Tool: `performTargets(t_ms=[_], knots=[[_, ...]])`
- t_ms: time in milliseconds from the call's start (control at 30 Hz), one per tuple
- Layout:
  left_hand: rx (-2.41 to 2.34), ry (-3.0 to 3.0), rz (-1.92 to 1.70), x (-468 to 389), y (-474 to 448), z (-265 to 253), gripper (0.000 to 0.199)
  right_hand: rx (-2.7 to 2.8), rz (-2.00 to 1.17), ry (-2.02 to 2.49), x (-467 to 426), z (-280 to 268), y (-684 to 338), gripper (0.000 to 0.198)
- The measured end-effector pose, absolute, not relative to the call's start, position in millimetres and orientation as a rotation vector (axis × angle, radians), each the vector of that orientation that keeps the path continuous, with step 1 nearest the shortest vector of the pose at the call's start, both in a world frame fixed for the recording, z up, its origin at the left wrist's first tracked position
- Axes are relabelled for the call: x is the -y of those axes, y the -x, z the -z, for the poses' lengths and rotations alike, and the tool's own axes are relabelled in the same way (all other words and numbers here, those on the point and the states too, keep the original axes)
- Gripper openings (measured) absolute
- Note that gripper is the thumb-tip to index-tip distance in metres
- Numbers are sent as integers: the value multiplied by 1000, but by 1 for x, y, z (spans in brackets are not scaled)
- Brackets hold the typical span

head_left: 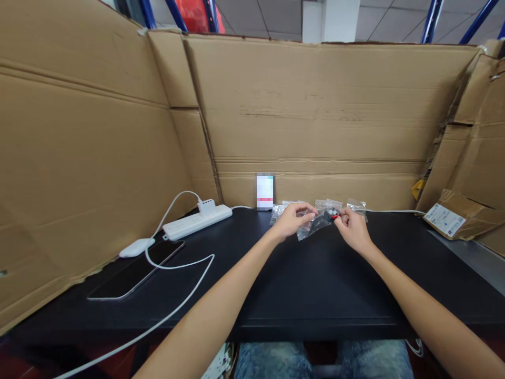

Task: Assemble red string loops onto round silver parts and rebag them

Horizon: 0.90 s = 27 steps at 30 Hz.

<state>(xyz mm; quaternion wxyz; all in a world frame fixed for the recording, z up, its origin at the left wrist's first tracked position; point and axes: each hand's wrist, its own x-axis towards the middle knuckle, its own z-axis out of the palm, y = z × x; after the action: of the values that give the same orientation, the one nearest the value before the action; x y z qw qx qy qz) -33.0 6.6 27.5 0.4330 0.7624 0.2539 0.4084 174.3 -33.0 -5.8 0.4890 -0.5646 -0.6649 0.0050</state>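
A clear plastic bag (313, 225) with a small dark part and a bit of red in it is stretched between my two hands, just above the black table. My left hand (292, 220) is at the bag's left side, thumb and fingertips brought together at its upper edge. At the other end, my right hand (352, 226) pinches the bag close to the small black-and-red part (333, 215), whose kind I cannot make out. More clear bags (279, 209) lie behind my left hand, and another clear bag (356, 205) lies behind my right.
Cardboard walls (315, 105) enclose the black table (307, 284). A lit phone-like screen (264, 192) stands at the back. On the left are a power strip (197, 223), a dark phone (136, 271) and a white cable (177, 310). An opened carton (463, 216) stands right.
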Motion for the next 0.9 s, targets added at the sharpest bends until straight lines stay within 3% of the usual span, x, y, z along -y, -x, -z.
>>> performTargets(t_ms=[567,900], knots=[[-523,-1462,-934,-9,37,-27,29,1704,-77,1322,34,7,-170,8],[-363,-1196,-879,-4,32,-27,39,1649,-332,1218,27,12,-171,13]])
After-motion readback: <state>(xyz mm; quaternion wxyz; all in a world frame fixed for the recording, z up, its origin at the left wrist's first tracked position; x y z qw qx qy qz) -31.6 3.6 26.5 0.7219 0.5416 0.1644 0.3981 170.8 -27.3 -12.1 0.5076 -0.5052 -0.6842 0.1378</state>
